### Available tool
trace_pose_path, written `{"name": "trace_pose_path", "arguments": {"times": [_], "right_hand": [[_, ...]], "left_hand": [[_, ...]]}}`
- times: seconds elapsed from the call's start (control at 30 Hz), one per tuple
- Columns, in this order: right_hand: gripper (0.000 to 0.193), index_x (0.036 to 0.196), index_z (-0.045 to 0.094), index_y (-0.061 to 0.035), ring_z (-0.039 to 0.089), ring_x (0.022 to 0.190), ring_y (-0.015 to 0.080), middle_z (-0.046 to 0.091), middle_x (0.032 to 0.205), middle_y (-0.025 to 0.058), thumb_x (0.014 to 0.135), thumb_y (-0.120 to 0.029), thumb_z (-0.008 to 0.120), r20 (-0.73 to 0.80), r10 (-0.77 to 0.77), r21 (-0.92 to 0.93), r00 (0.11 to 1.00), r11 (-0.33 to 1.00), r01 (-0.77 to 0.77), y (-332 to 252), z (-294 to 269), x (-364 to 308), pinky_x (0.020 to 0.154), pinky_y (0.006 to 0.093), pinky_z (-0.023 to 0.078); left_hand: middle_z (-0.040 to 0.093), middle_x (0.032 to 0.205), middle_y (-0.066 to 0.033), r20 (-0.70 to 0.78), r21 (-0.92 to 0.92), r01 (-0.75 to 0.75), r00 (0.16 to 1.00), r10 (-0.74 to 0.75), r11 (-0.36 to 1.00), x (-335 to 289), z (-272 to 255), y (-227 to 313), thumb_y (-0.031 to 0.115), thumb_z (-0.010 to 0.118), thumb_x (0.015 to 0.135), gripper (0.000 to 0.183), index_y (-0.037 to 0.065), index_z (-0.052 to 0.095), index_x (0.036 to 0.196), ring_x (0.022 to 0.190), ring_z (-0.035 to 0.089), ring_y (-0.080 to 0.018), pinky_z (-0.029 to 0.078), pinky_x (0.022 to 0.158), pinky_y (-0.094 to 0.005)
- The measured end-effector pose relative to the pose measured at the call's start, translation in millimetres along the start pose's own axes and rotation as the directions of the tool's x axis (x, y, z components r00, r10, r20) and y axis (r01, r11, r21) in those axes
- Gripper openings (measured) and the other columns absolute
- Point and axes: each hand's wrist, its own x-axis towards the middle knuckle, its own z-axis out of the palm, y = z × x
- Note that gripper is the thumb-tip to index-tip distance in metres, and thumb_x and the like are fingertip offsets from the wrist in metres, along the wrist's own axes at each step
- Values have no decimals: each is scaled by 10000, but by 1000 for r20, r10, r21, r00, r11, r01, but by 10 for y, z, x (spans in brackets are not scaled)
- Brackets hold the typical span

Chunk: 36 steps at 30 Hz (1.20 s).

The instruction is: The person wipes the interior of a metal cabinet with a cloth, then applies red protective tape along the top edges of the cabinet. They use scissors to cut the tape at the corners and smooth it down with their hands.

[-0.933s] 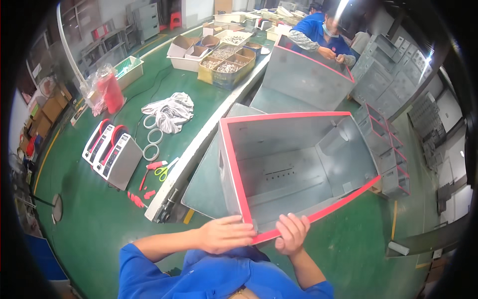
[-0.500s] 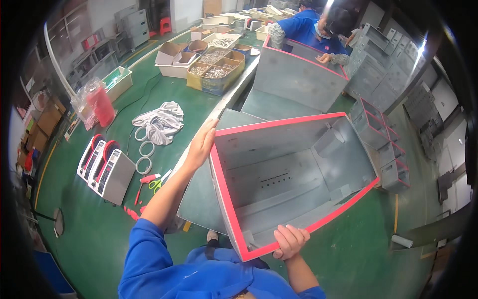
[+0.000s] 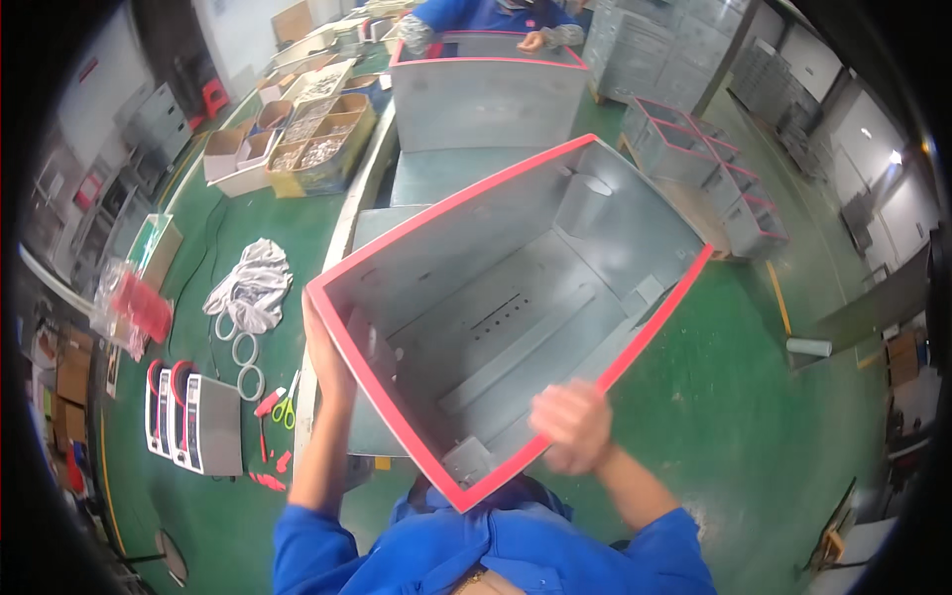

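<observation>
A grey metal box (image 3: 506, 307) with pink-red edging round its open top sits tilted and turned in front of me, its inside facing up toward me. Slots and small holes show in its inner surface. My left hand (image 3: 328, 362) holds the outer left side near the corner, and its fingers are partly hidden by the box. Over the near right rim curls my right hand (image 3: 572, 424), blurred by motion, gripping the edge. Beneath the box lies a grey-green work surface (image 3: 374, 428), largely covered.
A co-worker (image 3: 486, 14) stands behind a similar grey box (image 3: 486, 104). On the green surface at left are tape dispensers (image 3: 208, 421), green scissors (image 3: 285, 409), tape rings (image 3: 245, 349), a white cloth (image 3: 253, 288) and bins of small parts (image 3: 322, 149). More edged boxes (image 3: 684, 149) are stacked at right.
The box has turned counterclockwise and shifted left in the view. My left hand has moved down along its side, the right hand along the near rim. The view itself has swung right.
</observation>
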Motion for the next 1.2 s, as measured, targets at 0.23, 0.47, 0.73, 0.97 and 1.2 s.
{"name": "trace_pose_path", "arguments": {"times": [0.23,0.47,0.73,0.97,1.2], "right_hand": [[303,1097,516,3,513,1018,306,541,1079,162,854,-176,493,-218,538,-275,814,767,-581,2061,-983,159,877,357,390],[363,1007,560,8,568,798,258,592,854,176,860,-317,498,234,792,-286,563,610,-739,3584,-885,-247,752,320,422],[316,919,524,43,507,710,271,540,769,186,890,-263,447,291,750,-368,593,660,-654,3842,-1122,-453,689,344,401],[323,952,542,42,539,781,320,576,860,205,896,-257,431,282,791,-450,543,608,-654,2804,-1252,-510,724,359,415],[244,803,620,-21,569,759,339,615,748,147,865,-204,472,73,842,-575,534,473,-668,945,-1082,-385,673,376,493]], "left_hand": [[141,1421,-216,300,422,-180,953,51,889,-1809,-176,-77,427,467,849,799,-53,92,1366,1322,155,-315,160,1063,-400],[196,1382,-276,202,576,127,935,-291,807,-2943,-342,-855,180,649,725,811,-48,177,1344,1275,252,-395,268,1020,-419],[201,1381,-274,224,669,-83,970,-93,739,-2456,120,-221,-25,540,766,676,-71,185,1339,1294,229,-352,219,1059,-380],[425,1252,-203,14,684,224,947,-321,694,-1804,-362,224,38,602,746,539,17,399,1245,1162,422,-336,385,919,-363],[586,1024,-166,172,800,-147,985,12,581,-713,-1158,46,70,683,683,478,29,497,1121,918,593,-269,463,776,-371]]}}
